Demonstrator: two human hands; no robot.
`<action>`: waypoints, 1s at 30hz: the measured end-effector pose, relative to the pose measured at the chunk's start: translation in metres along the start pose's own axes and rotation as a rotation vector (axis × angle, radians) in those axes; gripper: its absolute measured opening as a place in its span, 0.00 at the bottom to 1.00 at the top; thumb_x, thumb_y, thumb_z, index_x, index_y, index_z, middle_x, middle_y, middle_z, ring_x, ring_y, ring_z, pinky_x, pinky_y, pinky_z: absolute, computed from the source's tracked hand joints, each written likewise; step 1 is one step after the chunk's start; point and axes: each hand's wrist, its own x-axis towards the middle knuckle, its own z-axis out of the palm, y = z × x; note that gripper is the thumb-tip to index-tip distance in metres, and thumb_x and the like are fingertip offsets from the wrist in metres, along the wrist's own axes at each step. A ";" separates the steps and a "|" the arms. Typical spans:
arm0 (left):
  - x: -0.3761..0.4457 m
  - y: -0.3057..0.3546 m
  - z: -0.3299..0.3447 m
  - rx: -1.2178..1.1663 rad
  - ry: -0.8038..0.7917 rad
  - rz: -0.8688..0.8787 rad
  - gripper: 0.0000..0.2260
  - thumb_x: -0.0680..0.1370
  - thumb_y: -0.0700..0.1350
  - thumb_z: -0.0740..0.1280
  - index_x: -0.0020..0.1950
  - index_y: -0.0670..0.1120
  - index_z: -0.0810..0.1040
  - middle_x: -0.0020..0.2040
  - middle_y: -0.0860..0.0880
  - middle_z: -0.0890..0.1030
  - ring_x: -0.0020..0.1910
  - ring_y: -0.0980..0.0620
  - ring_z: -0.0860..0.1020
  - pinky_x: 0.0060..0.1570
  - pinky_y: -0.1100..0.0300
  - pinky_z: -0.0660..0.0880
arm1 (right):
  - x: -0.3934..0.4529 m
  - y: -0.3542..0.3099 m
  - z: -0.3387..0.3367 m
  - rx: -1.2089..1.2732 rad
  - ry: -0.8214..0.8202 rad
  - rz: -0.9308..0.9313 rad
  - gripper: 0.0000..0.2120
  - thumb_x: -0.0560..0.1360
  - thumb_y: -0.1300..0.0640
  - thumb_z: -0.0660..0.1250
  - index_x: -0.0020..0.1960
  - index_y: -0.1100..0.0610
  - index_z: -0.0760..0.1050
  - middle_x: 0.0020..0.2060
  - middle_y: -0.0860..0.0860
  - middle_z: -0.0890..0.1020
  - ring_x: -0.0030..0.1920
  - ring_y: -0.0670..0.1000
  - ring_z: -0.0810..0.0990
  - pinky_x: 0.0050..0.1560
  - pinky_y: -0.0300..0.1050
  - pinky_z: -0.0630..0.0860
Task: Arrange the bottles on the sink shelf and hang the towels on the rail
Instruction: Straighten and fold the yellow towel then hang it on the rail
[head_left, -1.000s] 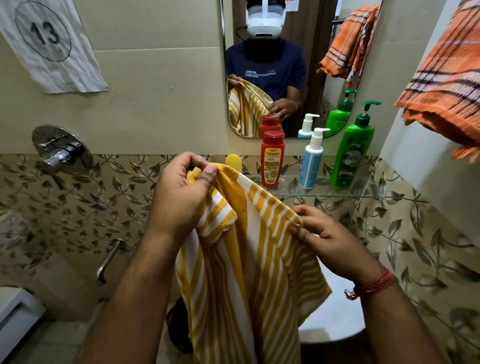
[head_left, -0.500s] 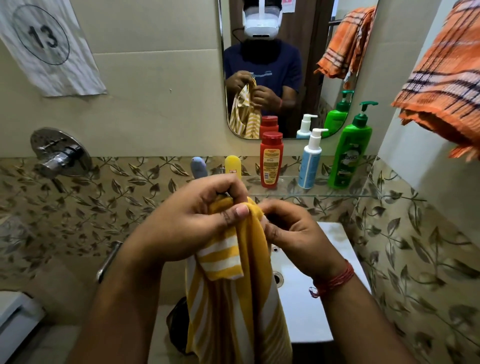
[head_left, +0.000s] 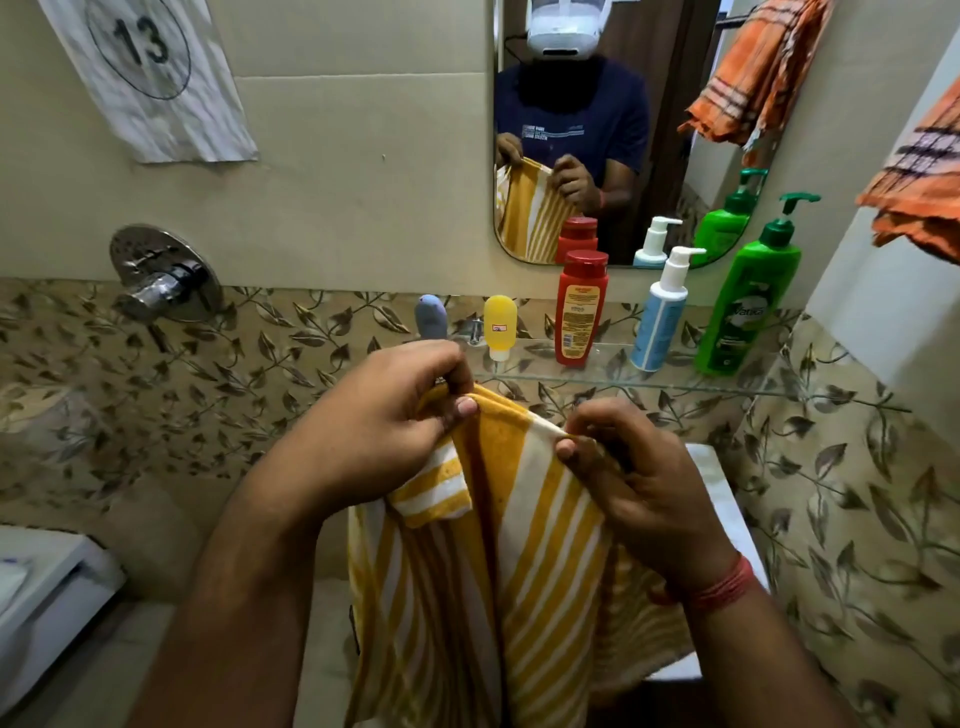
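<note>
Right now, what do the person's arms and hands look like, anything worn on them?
Both forearms are bare, with no sleeves in the direct view. The left hand shows no rings, watch or glove. The right hand is also ungloved, with a red thread band wound around its wrist. The mirror shows short dark blue T-shirt sleeves.

Two hands hold a towel (head_left: 519, 545) up in front of the sink (head_left: 722, 499): left hand (head_left: 374, 431) at its upper left edge, right hand (head_left: 639, 478) at upper right. Behind, a glass shelf (head_left: 727, 387) carries 5 bottles in a row, L to R. Mirror (head_left: 670, 130) above shelf. Second towel (head_left: 919, 192) hangs far right; tap (head_left: 161, 283) on wall at left.
</note>
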 end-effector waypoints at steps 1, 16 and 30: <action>0.000 -0.001 0.000 0.028 0.027 -0.013 0.06 0.79 0.43 0.69 0.44 0.51 0.75 0.44 0.55 0.78 0.45 0.55 0.76 0.42 0.56 0.74 | -0.001 0.003 -0.005 -0.002 -0.048 0.015 0.05 0.78 0.52 0.68 0.52 0.51 0.75 0.45 0.42 0.79 0.45 0.46 0.82 0.43 0.44 0.80; 0.002 0.004 -0.004 -0.151 -0.032 -0.170 0.19 0.72 0.56 0.72 0.62 0.58 0.75 0.60 0.60 0.80 0.61 0.61 0.77 0.56 0.60 0.76 | 0.002 -0.022 -0.042 -0.166 -0.337 0.125 0.07 0.76 0.56 0.62 0.54 0.52 0.74 0.45 0.43 0.75 0.48 0.41 0.75 0.47 0.34 0.72; 0.016 0.014 0.045 -0.469 -0.136 0.093 0.08 0.75 0.43 0.74 0.47 0.50 0.76 0.61 0.53 0.82 0.61 0.53 0.80 0.56 0.52 0.80 | 0.014 -0.038 -0.025 -0.310 -0.067 -0.084 0.07 0.74 0.63 0.73 0.46 0.56 0.74 0.40 0.44 0.74 0.41 0.39 0.73 0.40 0.28 0.67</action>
